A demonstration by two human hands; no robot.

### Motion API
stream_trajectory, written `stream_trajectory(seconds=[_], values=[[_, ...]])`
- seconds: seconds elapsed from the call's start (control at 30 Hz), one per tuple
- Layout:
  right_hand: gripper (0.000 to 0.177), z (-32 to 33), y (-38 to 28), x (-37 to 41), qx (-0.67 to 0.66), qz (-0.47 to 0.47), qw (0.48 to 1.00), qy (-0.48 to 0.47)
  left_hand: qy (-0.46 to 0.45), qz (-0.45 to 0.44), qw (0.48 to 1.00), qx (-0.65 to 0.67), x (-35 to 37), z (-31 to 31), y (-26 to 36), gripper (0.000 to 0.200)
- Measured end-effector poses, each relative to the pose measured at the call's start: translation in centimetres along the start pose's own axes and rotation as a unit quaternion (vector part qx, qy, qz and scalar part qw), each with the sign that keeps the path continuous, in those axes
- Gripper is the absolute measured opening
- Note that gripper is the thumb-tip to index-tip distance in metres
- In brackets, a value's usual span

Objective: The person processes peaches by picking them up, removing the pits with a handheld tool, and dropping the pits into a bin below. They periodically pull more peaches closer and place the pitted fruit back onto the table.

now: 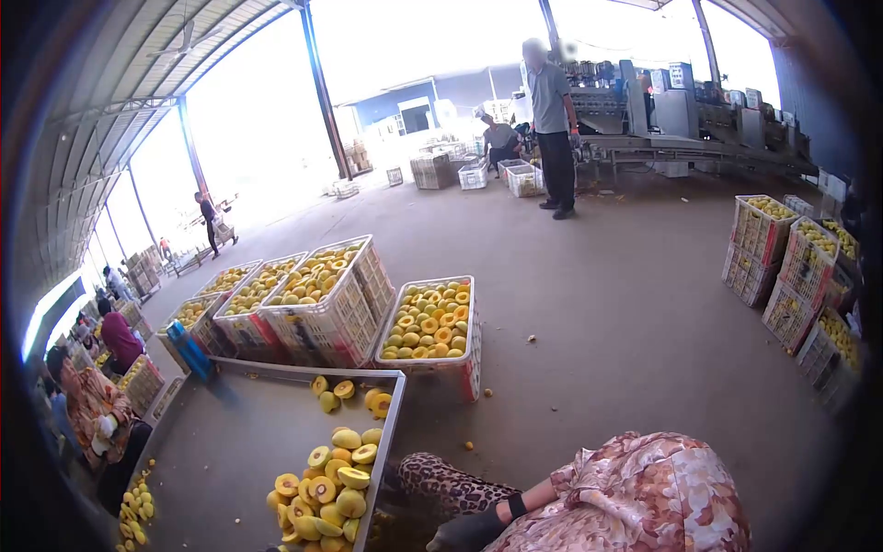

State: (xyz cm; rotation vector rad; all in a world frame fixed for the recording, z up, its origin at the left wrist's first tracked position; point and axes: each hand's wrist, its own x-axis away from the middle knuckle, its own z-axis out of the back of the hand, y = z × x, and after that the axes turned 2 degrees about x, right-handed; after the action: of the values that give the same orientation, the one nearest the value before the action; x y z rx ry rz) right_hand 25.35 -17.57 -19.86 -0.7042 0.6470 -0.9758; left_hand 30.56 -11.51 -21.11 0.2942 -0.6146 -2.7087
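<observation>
My right hand [464,532], in a dark glove with a black band at the wrist, reaches in at the bottom edge beside my leopard-print leg [455,483]. The frame cuts it off, so its fingers and anything in them are hidden. The floral sleeve [635,492] of that arm fills the lower right. To the hand's left, a metal-rimmed table [216,442] carries a heap of halved yellow stone fruit [322,488] in its near right corner. A few more halves [331,396] lie along the far rim. My left hand is out of view.
Fruit-filled crates [317,317] stand behind the table, with a single crate [428,322] beside them. A blue bottle [189,350] stands at the table's far left corner. Stacked crates [782,262] line the right. One person [552,120] stands near machinery [681,110]; another [97,414] sits left.
</observation>
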Motion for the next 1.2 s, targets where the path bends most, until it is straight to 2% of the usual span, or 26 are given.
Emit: stream_trajectory(seconds=[0.07,0.17,0.27,0.4,0.47,0.53,0.6,0.63,0.67,0.7,0.73,0.8,0.87,0.9,0.93,1.0,1.03,1.07,1.1,1.13,1.17,1.2], values=[[0.025,-0.7,0.5,0.4,0.021,-0.016,1.0,0.004,-0.008,0.012,1.0,0.016,-0.2,-0.5,0.1,0.032],[0.02,1.5,-1.9,0.0,-0.101,-0.048,0.993,-0.04,0.012,0.025,0.995,0.095,1.0,0.7,-0.5,0.033],[0.016,0.5,-3.1,-2.0,-0.282,-0.034,0.954,0.096,0.052,0.058,0.973,0.217,3.3,3.4,-2.2,0.033],[0.018,0.7,-5.9,-6.8,-0.416,-0.049,0.892,0.169,0.12,0.136,0.892,0.414,7.4,8.1,-4.8,0.034],[0.021,3.8,-14.2,-7.0,-0.65,-0.037,0.734,0.195,0.154,0.168,0.829,0.511,9.8,9.9,-5.5,0.034],[0.022,4.3,-15.5,-7.2,-0.683,-0.052,0.711,0.161,0.184,0.184,0.762,0.593,12.4,11.5,-5.9,0.034],[0.026,3.1,-9.2,-7.1,-0.53,-0.1,0.84,0.061,0.209,0.187,0.704,0.652,15.3,12.9,-6.6,0.034],[0.026,2.5,-7.1,-7.4,-0.502,-0.07,0.862,0.011,0.22,0.189,0.679,0.675,16.9,13.5,-6.8,0.035],[0.026,2.0,-6.3,-7.7,-0.343,-0.021,0.939,0.018,0.234,0.19,0.656,0.692,18.4,13.8,-6.9,0.035],[0.026,2.5,-5.8,-7.7,-0.172,0.031,0.984,0.032,0.241,0.191,0.634,0.709,19.9,14.0,-6.8,0.035],[0.026,3.0,-5.8,-7.3,0.009,0.078,0.995,0.055,0.249,0.188,0.614,0.725,21.4,14.2,-6.6,0.035],[0.022,2.8,-6.2,-7.4,0.04,-0.005,0.991,0.124,0.254,0.184,0.591,0.744,24.2,14.8,-6.3,0.035],[0.021,2.4,-5.4,-8.5,0.008,-0.019,0.977,0.214,0.273,0.178,0.578,0.748,27.1,15.2,-6.1,0.036],[0.021,2.9,-5.8,-8.4,0.008,-0.014,0.975,0.22,0.289,0.178,0.572,0.747,27.8,15.4,-6.0,0.036],[0.022,3.5,-6.3,-8.4,0.003,-0.008,0.975,0.22,0.316,0.179,0.572,0.735,28.3,15.6,-6.1,0.036],[0.02,3.2,-6.9,-8.0,0.013,0.067,0.971,0.229,0.413,0.188,0.57,0.684,27.1,16.0,-5.8,0.044],[0.02,3.0,-7.5,-7.8,0.002,0.089,0.971,0.22,0.421,0.166,0.699,0.553,27.2,15.8,-6.0,0.047],[0.02,2.9,-9.2,-7.2,-0.027,0.069,0.979,0.189,0.437,0.161,0.805,0.368,27.3,15.5,-6.1,0.054],[0.028,2.8,-10.5,-6.5,-0.074,0.045,0.987,0.132,0.465,0.155,0.85,0.192,27.3,15.3,-6.2,0.062],[0.037,2.8,-10.8,-6.2,-0.107,0.019,0.991,0.081,0.464,0.161,0.84,0.232,26.8,15.2,-6.4,0.054],[0.034,2.2,-9.8,-6.3,-0.132,-0.006,0.988,0.076,0.447,0.146,0.694,0.545,25.9,16.6,-5.7,0.053],[0.032,1.5,-9.0,-6.1,-0.151,-0.04,0.984,0.082,0.38,0.095,0.463,0.795,25.2,17.5,-4.9,0.054]])
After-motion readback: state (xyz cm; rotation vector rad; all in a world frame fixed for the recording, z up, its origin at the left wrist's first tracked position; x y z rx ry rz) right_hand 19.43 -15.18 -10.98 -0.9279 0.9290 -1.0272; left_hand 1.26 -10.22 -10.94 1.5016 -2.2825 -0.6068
